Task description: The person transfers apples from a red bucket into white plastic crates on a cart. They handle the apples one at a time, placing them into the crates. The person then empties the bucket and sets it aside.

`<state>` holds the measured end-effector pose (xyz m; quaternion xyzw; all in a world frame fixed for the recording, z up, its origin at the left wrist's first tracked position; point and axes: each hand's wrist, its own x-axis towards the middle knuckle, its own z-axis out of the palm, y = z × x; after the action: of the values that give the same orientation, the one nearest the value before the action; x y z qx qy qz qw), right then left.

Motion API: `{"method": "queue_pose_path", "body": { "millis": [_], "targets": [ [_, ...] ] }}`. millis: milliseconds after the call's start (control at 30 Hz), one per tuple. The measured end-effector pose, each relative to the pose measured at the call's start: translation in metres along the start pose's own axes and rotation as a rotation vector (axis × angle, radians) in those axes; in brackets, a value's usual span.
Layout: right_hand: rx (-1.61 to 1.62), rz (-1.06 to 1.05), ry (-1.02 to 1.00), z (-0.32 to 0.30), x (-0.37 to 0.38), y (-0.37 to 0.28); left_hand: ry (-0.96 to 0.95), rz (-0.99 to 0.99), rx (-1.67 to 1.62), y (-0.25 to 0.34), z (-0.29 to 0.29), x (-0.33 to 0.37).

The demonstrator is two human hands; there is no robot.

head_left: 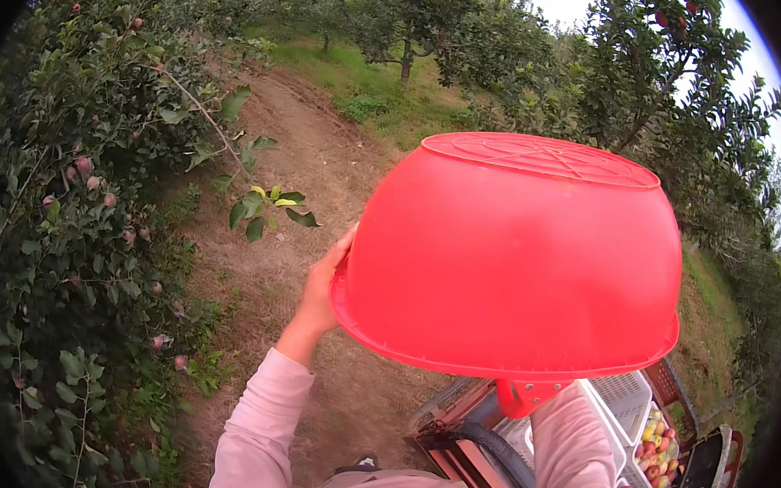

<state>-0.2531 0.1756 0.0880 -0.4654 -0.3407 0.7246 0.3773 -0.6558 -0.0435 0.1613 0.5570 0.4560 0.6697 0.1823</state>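
Observation:
A large red plastic tub [516, 263] is held up in front of me, upside down, its ribbed round base on top and its flared rim below. My left hand [322, 280] grips its left side near the rim, the fingers partly hidden behind it. Under the rim, a red riveted tab [525, 398] hangs down near my right wrist. My right forearm [580, 461], in a pink sleeve, reaches up beneath the tub, which hides the right hand and its fingers.
At lower right, a reddish-framed cart [474, 466] carries white plastic crates [621, 397], some filled with apples [658, 451]. Apple trees [71, 219] crowd the left, one branch [204, 110] reaching over the dirt path [279, 143]. More trees stand behind and at right.

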Motion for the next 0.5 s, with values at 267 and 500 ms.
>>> {"method": "queue_pose_path", "body": {
  "millis": [267, 500],
  "targets": [
    [-0.032, -0.002, 0.008, 0.003, 0.009, 0.01, -0.157, 0.094, 0.457, 0.014, -0.005, -0.02],
    [-0.051, -0.004, 0.03, 0.0, 0.013, 0.018, -0.41, -0.062, 0.085, 0.035, -0.055, -0.015]
  ]
}}
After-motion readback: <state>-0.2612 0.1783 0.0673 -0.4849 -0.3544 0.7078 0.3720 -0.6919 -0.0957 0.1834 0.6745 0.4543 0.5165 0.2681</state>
